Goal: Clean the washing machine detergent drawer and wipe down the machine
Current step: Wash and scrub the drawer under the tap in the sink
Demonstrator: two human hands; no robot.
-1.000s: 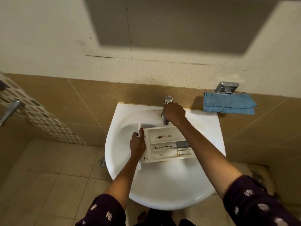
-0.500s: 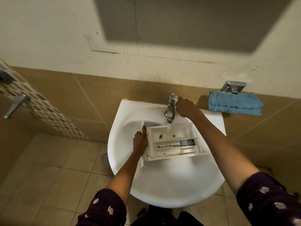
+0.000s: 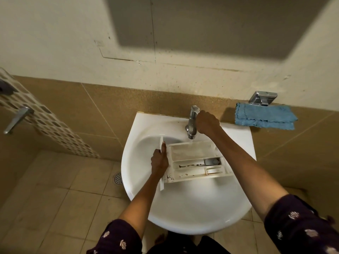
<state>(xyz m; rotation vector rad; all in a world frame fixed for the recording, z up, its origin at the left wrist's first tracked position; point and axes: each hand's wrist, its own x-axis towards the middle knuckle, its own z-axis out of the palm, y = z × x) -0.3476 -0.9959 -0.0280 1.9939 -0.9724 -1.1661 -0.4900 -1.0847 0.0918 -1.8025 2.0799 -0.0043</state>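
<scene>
The left hand grips the drawer by its front panel, and the right hand is curled round the tap. The drawer sits in the sink under the spout, with dark residue in its compartments. A blue cloth lies on the ledge to the right.

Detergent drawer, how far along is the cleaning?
Done: the detergent drawer is out, in the sink. In hand: left hand holds its front panel, right hand grips the tap, water seems to run into the big compartment. Left: dark residue in the narrow compartment; the blue cloth lies unused on the ledge.
</scene>
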